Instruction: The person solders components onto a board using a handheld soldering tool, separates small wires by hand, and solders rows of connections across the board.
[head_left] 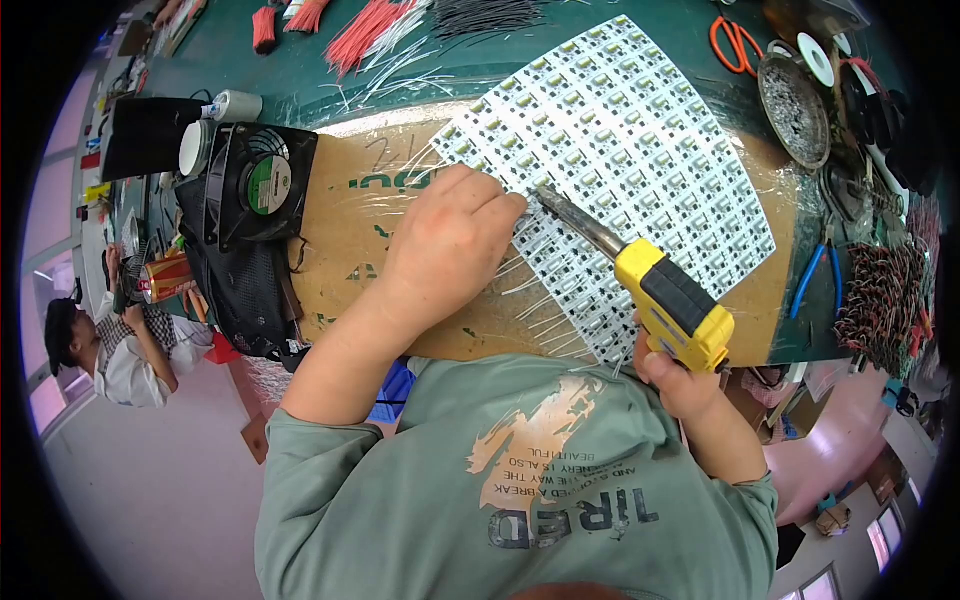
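Observation:
A white sheet of small circuit boards (640, 130), set in rows with tiny parts, lies tilted across a brown cardboard sheet (345, 215). My right hand (675, 385) is wrapped round the handle of a yellow and black soldering gun (680, 305). Its metal tip reaches the boards just beside the fingers of my left hand (450, 235). Those left fingers are pinched together at the sheet's left edge; what they hold is hidden. Thin white wires (545, 315) stick out along that edge, below and above the left hand.
On the left stands a black fan (265, 185) near a white roll (240, 106). Red wires (365, 40) lie at the back. Toward the right are orange-handled scissors (735, 45), a metal dish (795, 110), blue-handled pliers (820, 280) and bundled wires (885, 305). Another person (130, 350) sits far left.

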